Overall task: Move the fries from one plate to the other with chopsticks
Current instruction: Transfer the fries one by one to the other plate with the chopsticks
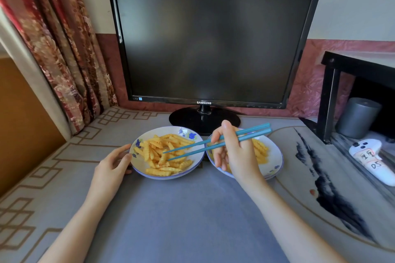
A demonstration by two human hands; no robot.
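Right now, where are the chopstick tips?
Head view: over the fries on the left plate; the right hand holds the blue chopsticks.

1. The right hand (233, 153) covers much of the right plate (274, 160) and the fries (261, 148) on it.
2. Both plates' far rims hide the front of the monitor's base (183, 119).
3. The right edge cuts off the black shelf (352, 62) and the white controller (367, 153).
4. Whether the chopsticks (192, 145) touch anything on the left plate (139, 164) is unclear.

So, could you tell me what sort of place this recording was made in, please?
Most likely a desk in someone's home: a dark monitor stands against the wall, a floral curtain hangs to its left, and a white controller lies at the right.
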